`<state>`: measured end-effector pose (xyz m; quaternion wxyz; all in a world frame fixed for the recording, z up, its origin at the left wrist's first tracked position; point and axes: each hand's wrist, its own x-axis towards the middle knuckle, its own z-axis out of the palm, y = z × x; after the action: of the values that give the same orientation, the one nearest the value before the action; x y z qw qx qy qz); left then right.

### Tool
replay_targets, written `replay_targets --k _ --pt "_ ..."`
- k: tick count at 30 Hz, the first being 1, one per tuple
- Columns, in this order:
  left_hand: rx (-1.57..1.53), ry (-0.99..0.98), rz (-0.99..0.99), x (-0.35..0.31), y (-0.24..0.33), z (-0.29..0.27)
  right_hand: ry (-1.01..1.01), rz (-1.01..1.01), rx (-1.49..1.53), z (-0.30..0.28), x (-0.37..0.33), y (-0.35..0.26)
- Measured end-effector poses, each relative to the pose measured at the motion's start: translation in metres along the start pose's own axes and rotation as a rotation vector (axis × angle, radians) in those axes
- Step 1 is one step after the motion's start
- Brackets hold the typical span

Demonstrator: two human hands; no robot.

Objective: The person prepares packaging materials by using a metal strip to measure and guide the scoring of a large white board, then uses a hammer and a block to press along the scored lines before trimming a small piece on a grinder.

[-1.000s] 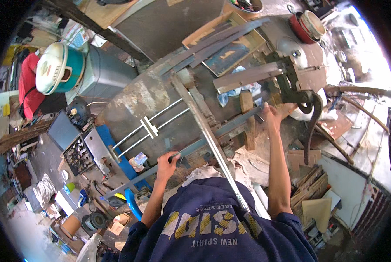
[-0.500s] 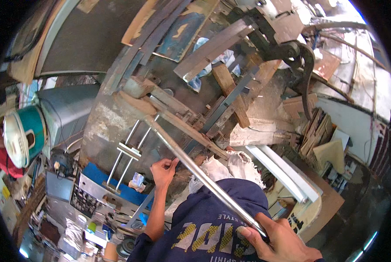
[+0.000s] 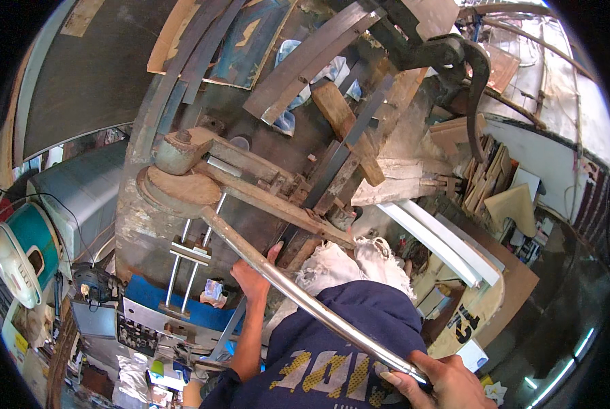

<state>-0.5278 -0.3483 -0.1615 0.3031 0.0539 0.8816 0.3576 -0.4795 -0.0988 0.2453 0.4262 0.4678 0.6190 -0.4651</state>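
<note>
My right hand [image 3: 448,383] is wrapped round the near end of a long shiny metal tube [image 3: 318,300]. The tube slants up and left to a rusty round disc [image 3: 182,187] on a worn metal bending frame [image 3: 277,204]. Left of the tube, my left hand [image 3: 252,278] is closed at a long dark flat metal bar [image 3: 332,176], which runs diagonally through the frame. The tube partly hides those fingertips. A second rusty cylinder [image 3: 176,153] stands just beyond the disc.
Two bright rods with a crosspiece [image 3: 190,251] lie left of the frame. White channel strips [image 3: 441,255] and stacked wood pieces [image 3: 492,170] lie to the right. A dark curved hook-shaped lever [image 3: 481,102] hangs far right. A teal-and-white cooler [image 3: 28,249] stands at left.
My view has shifted, baring the round disc. The tube appears at a flatter slant, still in my right hand. My left hand's fingertips now come closer to the tube's edge.
</note>
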Motion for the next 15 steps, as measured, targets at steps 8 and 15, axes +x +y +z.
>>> replay_targets --k 8,15 --pt "-0.013 -0.044 -0.057 -0.002 -0.017 0.0 -0.038 0.074 -0.017 -0.006 0.009 -0.006" --pt "-0.159 -0.105 -0.087 -0.006 -0.027 0.0 -0.039 0.085 -0.062 -0.012 0.011 -0.017"
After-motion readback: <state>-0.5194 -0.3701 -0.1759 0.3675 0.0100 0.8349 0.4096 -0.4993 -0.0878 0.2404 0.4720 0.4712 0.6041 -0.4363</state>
